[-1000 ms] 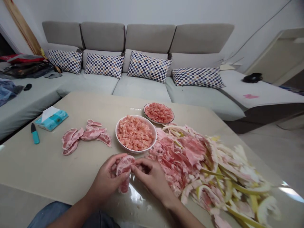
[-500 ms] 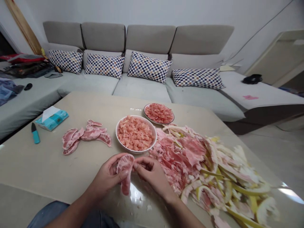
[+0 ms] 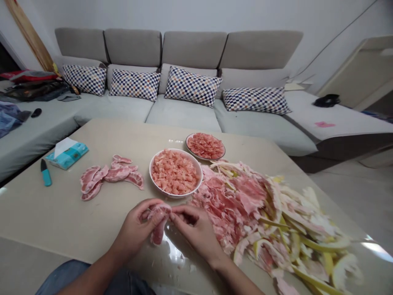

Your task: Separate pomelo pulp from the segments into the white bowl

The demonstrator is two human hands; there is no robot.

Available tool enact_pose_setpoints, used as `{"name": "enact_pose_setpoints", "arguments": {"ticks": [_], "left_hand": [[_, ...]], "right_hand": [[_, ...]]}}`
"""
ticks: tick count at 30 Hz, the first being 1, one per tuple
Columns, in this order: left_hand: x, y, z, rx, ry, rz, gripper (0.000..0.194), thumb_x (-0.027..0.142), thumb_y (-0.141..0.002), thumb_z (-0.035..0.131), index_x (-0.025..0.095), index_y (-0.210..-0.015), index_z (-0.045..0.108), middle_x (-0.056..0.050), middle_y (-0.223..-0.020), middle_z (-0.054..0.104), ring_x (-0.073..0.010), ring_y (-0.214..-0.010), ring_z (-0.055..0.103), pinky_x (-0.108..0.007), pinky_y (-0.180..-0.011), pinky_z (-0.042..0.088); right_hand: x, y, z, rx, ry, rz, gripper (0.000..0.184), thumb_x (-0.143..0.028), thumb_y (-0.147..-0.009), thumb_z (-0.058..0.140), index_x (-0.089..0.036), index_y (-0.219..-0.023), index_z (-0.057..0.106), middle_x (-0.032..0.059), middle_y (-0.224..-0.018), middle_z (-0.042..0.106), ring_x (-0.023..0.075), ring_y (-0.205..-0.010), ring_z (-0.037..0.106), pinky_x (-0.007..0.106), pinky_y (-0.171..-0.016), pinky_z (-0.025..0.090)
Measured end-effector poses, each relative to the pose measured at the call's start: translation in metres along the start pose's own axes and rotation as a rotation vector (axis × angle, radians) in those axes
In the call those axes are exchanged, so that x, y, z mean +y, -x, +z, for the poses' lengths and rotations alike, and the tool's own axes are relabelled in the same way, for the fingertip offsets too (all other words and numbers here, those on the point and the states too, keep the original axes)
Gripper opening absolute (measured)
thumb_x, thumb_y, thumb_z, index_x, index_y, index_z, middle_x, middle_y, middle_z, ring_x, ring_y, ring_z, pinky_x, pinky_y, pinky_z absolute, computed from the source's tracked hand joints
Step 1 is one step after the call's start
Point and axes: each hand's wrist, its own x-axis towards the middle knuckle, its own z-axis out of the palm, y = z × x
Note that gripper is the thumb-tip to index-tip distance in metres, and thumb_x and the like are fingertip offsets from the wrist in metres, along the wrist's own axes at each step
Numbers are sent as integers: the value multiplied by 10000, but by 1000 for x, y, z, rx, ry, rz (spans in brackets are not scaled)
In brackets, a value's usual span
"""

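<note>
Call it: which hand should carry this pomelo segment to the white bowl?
Left, probably. The left hand wraps the pomelo segment from its side, and the white bowl sits just ahead. The right hand only pinches the segment's edge with its fingertips and sits beside the peel heap.

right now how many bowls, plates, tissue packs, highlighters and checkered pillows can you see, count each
white bowl: 1
plate: 1
tissue pack: 1
teal highlighter: 1
checkered pillows: 4
total: 8
</note>
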Motion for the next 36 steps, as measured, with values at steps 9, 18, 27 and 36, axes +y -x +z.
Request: {"name": "enact_pose_setpoints", "arguments": {"ticks": [9,18,27,36], "left_hand": [[2,4,4,-28,9,2,322,396,-798,674,173,-1030,664,1,-590,654,-157,-494,592,-255,-506,446],[-1,3,3,-106,90,-61,317,399,-816,668,165,-1028,637,6,-576,637,-145,-510,593,-228,-501,420],[-1,2,0,-292,513,-326,296,352,-883,588,153,-1095,641,-47,-857,587,-91,-567,533,-250,-532,531],[6,-2,-11,-574,619,-612,324,477,-926,452,208,-1076,554,12,-763,463,-27,-430,291,-98,-296,178]], "right_hand": [[2,0,7,16,-87,109,235,-354,-698,627,-136,-611,623,-43,-483,447,72,-445,344,200,-441,258],[1,1,11,21,-235,245,255,-380,-621,658,-178,-558,516,-57,-467,441,61,-427,330,187,-422,243],[1,2,4,-104,-338,251,209,-314,-606,667,-173,-567,519,-58,-485,460,64,-451,343,196,-455,240],[2,-2,-5,-118,-376,221,300,-384,-631,735,-171,-585,529,-51,-521,471,77,-492,356,207,-482,244]]}}
